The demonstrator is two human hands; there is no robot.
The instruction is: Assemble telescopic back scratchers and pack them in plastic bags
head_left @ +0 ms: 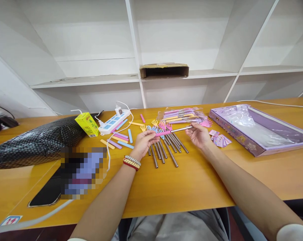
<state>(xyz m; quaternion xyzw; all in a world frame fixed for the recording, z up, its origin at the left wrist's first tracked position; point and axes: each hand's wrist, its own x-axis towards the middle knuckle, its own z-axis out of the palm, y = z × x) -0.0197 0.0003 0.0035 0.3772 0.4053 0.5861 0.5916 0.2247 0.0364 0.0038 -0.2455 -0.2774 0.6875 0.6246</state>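
Observation:
Between my hands is a rod with a pink sleeve [164, 133] and a bare metal part [182, 129]. My left hand [144, 143] pinches the pink end, and my right hand [199, 135] pinches the far end of the metal part. Beneath the rod lie several metal tubes [171, 158] with small hand-shaped heads [162, 125] in pink, blue and yellow. Left of them, several loose coloured sleeves [130, 136] are scattered. Behind my hands lies a pile of wrapped rods [183, 115]. Small purple cards [220, 140] sit right of my right hand.
A purple tray box [257, 150] with clear plastic stands at the right. At the left are a power strip [115, 122] with cables, a yellow drink carton [87, 124], a black wrapped bundle [38, 139] and a phone [48, 187]. A cardboard box [164, 66] sits on the shelf.

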